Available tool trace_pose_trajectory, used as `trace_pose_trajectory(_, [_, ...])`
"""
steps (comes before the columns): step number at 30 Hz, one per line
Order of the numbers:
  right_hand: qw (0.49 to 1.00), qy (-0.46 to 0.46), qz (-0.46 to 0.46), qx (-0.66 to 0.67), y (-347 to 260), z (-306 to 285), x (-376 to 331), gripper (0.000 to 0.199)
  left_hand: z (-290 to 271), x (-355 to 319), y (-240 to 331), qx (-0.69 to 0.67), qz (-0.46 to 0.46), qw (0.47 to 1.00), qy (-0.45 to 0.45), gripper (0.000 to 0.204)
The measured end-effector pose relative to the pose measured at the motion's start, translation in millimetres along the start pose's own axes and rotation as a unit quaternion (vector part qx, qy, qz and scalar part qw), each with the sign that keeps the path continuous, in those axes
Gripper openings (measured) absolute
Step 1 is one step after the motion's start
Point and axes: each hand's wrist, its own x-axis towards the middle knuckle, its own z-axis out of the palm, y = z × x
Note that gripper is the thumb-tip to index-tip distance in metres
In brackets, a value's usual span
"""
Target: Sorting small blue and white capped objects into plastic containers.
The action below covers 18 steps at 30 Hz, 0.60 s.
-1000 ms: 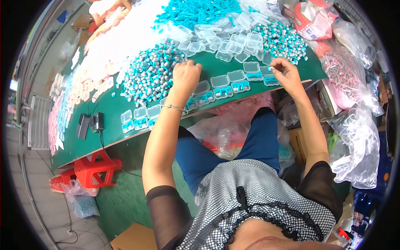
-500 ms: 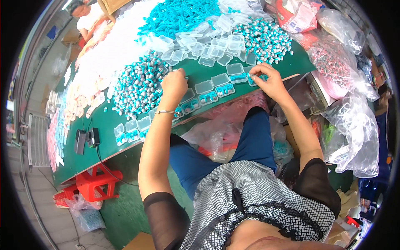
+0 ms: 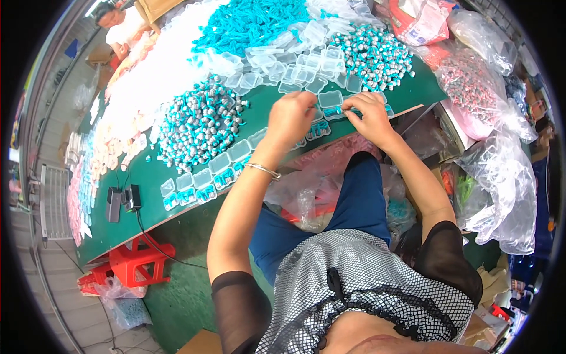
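Note:
My left hand (image 3: 291,120) is closed, its fingertips pinched just left of an open clear plastic box (image 3: 330,99). Whatever it may hold is too small to make out. At that box's right side, the bent fingers of my right hand (image 3: 369,117) are pressed together beside a teal piece (image 3: 332,111) lying in it. My fingers hide what is between them. A slanting row of small open boxes (image 3: 219,161) with teal and grey contents runs along the table's front edge, partly behind my left wrist. Left of my left hand lies a heap of grey-and-teal small pieces (image 3: 197,127).
Beyond my hands, clear empty boxes (image 3: 306,66) are piled near a teal heap (image 3: 253,25). Another grey-and-teal heap (image 3: 378,59) lies at right. Black adapters (image 3: 131,196) with cables sit on the green table (image 3: 159,212). Plastic bags (image 3: 498,189) crowd the right; a person (image 3: 122,29) sits far left.
My left hand has moved right, from beside the grey-and-teal heap to the open box. My right hand has shifted slightly left, from the rightmost box to the one beside it.

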Motion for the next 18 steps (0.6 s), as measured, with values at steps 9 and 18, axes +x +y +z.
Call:
trace_pose_trajectory(9, [0.999, -0.023, -0.011, -0.044, 3, 3, 0, 0.014, 43, 4, 10, 0.042, 0.033, 0.997, -0.063, 0.011])
trace_pose_trajectory(18, [0.995, -0.032, -0.035, -0.093, 4, 3, 2, 0.008, 42, 5, 11, 0.040, 0.010, 0.995, -0.087, 0.005])
